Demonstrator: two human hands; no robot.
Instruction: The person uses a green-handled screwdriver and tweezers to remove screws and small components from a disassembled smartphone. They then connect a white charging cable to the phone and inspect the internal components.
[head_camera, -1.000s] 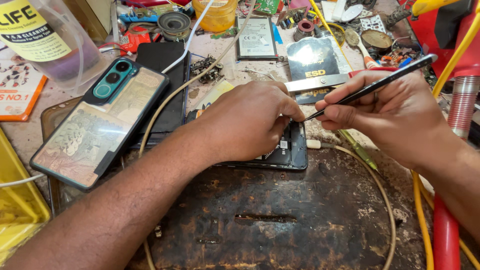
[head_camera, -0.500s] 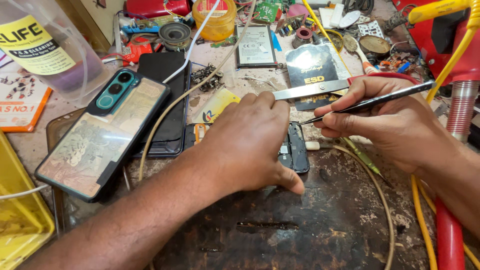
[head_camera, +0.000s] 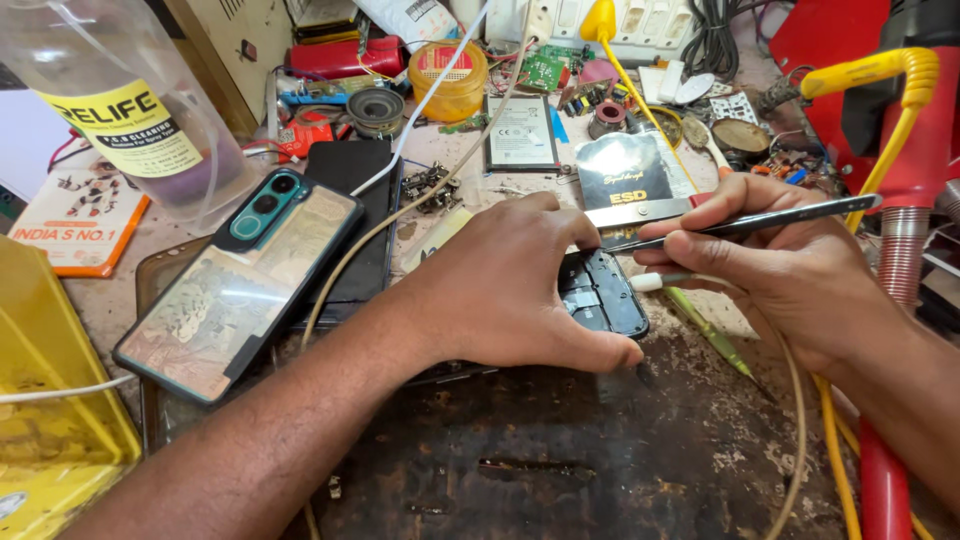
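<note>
My left hand (head_camera: 520, 290) lies flat over an opened black phone (head_camera: 605, 295), pressing it onto the dark work mat (head_camera: 560, 450); only the phone's right end with its inner parts shows. My right hand (head_camera: 780, 265) pinches thin metal tweezers (head_camera: 740, 222), their tip pointing left at the phone's upper edge beside my left fingertips. A flat metal blade (head_camera: 640, 211) lies just behind the phone.
A phone with a printed back cover (head_camera: 240, 290) lies at left on a black phone (head_camera: 355, 215). A clear liquid bottle (head_camera: 130, 110), yellow tray (head_camera: 50, 420), loose battery (head_camera: 520, 132), black pouch (head_camera: 625, 170), cables and a red-and-yellow tool (head_camera: 900, 150) crowd the bench.
The view has shifted down slightly. My left hand has slid a little along the phone, and the tweezers have tilted flatter with their tip nearer the phone's upper edge.
</note>
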